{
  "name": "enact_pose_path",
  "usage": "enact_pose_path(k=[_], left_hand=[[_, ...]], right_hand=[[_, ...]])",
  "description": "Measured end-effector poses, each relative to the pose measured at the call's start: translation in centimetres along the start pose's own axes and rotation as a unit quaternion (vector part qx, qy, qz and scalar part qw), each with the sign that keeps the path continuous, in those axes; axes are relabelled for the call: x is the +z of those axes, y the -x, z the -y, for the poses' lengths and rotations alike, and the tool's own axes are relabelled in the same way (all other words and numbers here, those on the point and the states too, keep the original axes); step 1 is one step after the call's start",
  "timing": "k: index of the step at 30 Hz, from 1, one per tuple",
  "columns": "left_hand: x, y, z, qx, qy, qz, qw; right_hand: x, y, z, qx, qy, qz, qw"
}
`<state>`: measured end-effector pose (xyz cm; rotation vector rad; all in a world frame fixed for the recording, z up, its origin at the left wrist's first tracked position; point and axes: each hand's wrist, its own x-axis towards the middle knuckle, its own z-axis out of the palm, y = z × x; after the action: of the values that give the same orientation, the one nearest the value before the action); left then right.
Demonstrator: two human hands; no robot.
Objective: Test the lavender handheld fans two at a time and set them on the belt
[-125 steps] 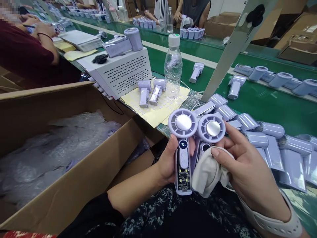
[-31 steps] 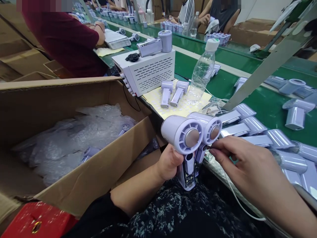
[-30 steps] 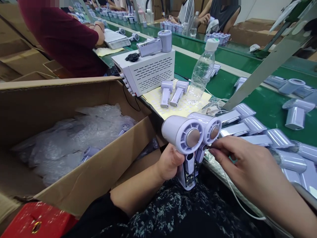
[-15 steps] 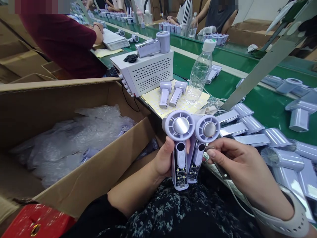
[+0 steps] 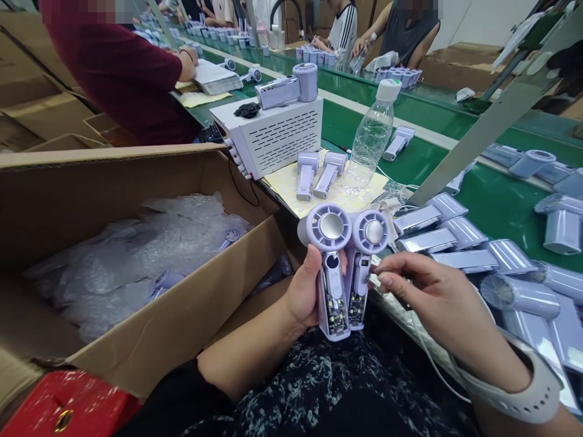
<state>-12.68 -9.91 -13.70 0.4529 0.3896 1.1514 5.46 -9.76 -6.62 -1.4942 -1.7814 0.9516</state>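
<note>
head view | left hand (image 5: 306, 291) wrapped around two lilac handheld fans (image 5: 339, 267) side by side, upright above the lap, off the green table's (image 5: 492, 200) near edge | right hand (image 5: 437, 303) pinching fingertips at the right fan's handle (holding something? cannot tell) | likely light, rigid, smooth plastic; grip the handles, not the vented heads

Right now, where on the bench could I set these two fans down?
Bare green belt lies between the slanted metal bar and the row of fans; more lies behind the water bottle. The near edge by the right hand is crowded, and the yellow sheet holds two fans.
</note>
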Motion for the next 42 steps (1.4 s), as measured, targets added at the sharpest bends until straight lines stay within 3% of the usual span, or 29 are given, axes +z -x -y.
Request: enact_pose_path(k=[4,9,12,14,17,21,24,26,28,30,32,37,42], left_hand=[[-0.4,0.7,-1.5,0.016,-0.017,-0.047,0.999],[-1.5,2.8,-3.2,0.045,-0.013,-0.144,0.989],[-2.7,3.8,-3.7,0.055,-0.031,-0.207,0.976],[-3.3,3.9,-3.7,0.053,-0.044,-0.213,0.975],[-3.7,3.2,-3.3,0.071,-0.065,-0.181,0.979],[-3.1,2.0,-3.8,0.120,-0.073,-0.120,0.983],[-2.3,1.8,-4.6,0.161,-0.075,-0.093,0.980],[-1.7,2.0,-4.6,0.168,-0.085,-0.064,0.980],[-1.1,2.2,-3.8,0.139,-0.092,-0.030,0.986],[-0.4,2.2,-2.3,0.076,-0.100,0.009,0.992],[0.3,1.8,-0.6,0.024,-0.120,0.035,0.992],[2.9,0.0,2.5,-0.049,-0.107,0.062,0.991],[5.8,-1.4,5.0,-0.120,-0.051,0.077,0.989]], right_hand=[[-0.3,-4.0,-2.1,0.000,0.108,-0.070,0.992],[0.5,-9.0,-3.5,-0.018,0.192,-0.090,0.977],[0.3,-9.2,-3.3,-0.055,0.221,-0.095,0.969],[-0.2,-8.0,-3.0,-0.079,0.247,-0.102,0.960],[-0.6,-5.0,-2.3,-0.098,0.260,-0.092,0.956],[-0.2,-1.0,-0.9,-0.082,0.202,-0.022,0.976],[0.4,0.6,-0.3,-0.046,0.151,-0.019,0.987],[1.1,1.2,0.0,-0.010,0.062,-0.023,0.998],[1.8,1.8,-0.1,0.012,-0.088,-0.002,0.996],[2.4,2.5,-0.6,0.029,-0.236,0.033,0.971],[2.3,3.3,-1.6,0.060,-0.316,0.038,0.946],[-0.8,6.4,-3.9,0.141,-0.347,-0.081,0.924],[-3.0,9.0,-5.4,0.132,-0.358,-0.159,0.910]])
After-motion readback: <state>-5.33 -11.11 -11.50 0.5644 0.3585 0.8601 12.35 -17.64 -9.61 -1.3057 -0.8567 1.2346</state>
